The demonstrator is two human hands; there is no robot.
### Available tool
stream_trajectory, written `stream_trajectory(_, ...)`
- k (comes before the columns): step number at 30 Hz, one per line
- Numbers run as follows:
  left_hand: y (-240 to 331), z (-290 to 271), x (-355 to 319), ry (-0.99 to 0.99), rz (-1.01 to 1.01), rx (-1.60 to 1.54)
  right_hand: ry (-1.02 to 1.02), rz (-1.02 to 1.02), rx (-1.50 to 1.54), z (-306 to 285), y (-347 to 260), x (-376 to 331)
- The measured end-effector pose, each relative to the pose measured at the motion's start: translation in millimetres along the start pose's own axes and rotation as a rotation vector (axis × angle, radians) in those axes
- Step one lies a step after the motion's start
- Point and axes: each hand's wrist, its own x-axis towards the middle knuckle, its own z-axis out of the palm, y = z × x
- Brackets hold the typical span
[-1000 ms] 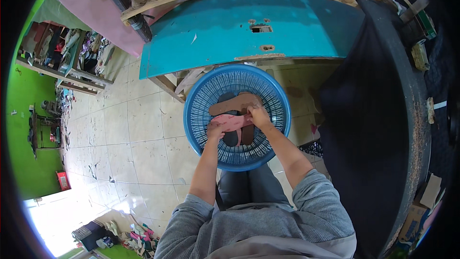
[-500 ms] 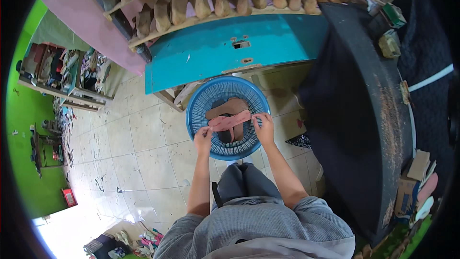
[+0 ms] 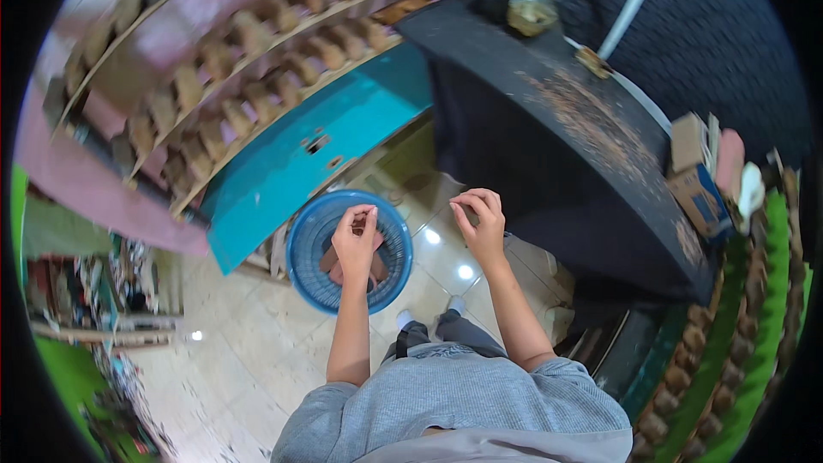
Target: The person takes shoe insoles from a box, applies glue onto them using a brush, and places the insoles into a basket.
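My left hand [image 3: 354,244] hovers over the blue plastic basket [image 3: 299,281], thumb and fingers loosely curved with nothing visible between them. Partly hidden under this hand and forearm, brown and pinkish flat sole-shaped pieces [image 3: 380,267] lie inside the basket. To the right, beyond the basket's rim, my right hand [image 3: 483,225] is raised above the floor. Its thumb and forefinger are bent toward each other with a gap, and no object shows in it.
A turquoise panel [image 3: 283,163] stands behind the basket, below shelves of wooden shoe lasts [image 3: 249,34]. On the right is a black-covered table [image 3: 514,60] with a worn top. A cardboard box [image 3: 699,197] sits at its far end, near more racks of lasts [image 3: 677,377].
The pink strip has left both hands, and pinkish pieces lie in the basket. My hands have moved apart. The view has swung right, bringing more of the black table and right-hand racks into sight.
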Motion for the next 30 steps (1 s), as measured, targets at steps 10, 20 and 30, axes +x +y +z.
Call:
stream_trajectory(10, 63, 170, -42, -0.466, 0.195, -0.231, 0.476, 0.13, -0.288, -187, 47, -5)
stream_trajectory(20, 141, 376, -127, -0.804, 0.304, -0.358, 0.653, 0.136, -0.523, -363, 132, -22)
stream_trajectory(30, 200, 534, -204, -1.103, 0.45, -0.352, 0.746, 0.189, -0.681, -487, 209, -18)
